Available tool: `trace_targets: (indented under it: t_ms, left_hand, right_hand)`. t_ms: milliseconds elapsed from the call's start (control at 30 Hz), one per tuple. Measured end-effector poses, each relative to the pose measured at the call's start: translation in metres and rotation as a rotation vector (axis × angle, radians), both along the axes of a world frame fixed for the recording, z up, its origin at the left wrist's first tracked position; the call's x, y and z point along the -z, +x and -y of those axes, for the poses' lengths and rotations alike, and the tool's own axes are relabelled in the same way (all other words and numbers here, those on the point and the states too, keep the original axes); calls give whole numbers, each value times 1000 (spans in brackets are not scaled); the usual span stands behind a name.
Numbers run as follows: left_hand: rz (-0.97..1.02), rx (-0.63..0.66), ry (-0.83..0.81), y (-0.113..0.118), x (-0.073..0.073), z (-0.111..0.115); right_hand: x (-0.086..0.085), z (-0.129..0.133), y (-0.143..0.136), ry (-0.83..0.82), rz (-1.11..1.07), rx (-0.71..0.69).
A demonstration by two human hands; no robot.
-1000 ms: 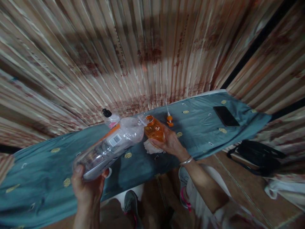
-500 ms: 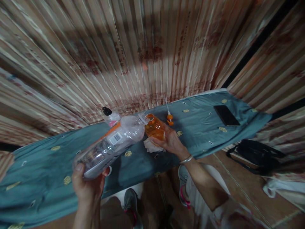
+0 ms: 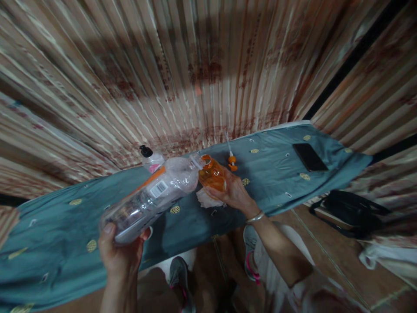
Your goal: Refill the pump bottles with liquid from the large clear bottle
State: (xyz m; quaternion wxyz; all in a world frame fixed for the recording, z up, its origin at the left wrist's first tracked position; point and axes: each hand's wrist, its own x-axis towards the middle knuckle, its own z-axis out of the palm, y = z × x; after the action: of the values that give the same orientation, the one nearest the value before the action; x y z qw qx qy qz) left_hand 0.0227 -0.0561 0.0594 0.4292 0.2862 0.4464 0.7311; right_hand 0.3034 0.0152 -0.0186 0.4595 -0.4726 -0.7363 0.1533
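My left hand [image 3: 121, 250] is closed round the base of a large clear plastic bottle [image 3: 153, 200] with an orange stripe and a barcode label. The bottle is tilted, its neck up against the mouth of a small orange bottle [image 3: 212, 174]. My right hand [image 3: 236, 191] grips that orange bottle, which leans toward the clear one. Whether liquid is flowing between them I cannot tell. Behind them an orange pump top [image 3: 232, 161] with a clear tube lies on the teal cloth [image 3: 273, 191]. A crumpled white tissue [image 3: 208, 199] sits below the orange bottle.
A clear pump bottle with a black top [image 3: 146, 151] stands at the back edge, close to the curtain [image 3: 202, 78]. On the right of the cloth lies a black phone [image 3: 309, 157]. A black bag [image 3: 350, 213] rests beyond the front right edge.
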Motion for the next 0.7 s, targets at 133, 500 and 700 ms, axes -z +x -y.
trace_targets:
  t_ms: [133, 500, 700]
  left_hand:
    - [4, -15, -11, 1, 0, 0]
    - [-37, 21, 30, 2, -3, 1]
    - [-69, 15, 16, 4, -6, 0]
  right_hand:
    - [-2, 0, 0, -28, 0, -2]
    - [-3, 0, 1, -33, -6, -3]
    - [-4, 1, 1, -22, -12, -11]
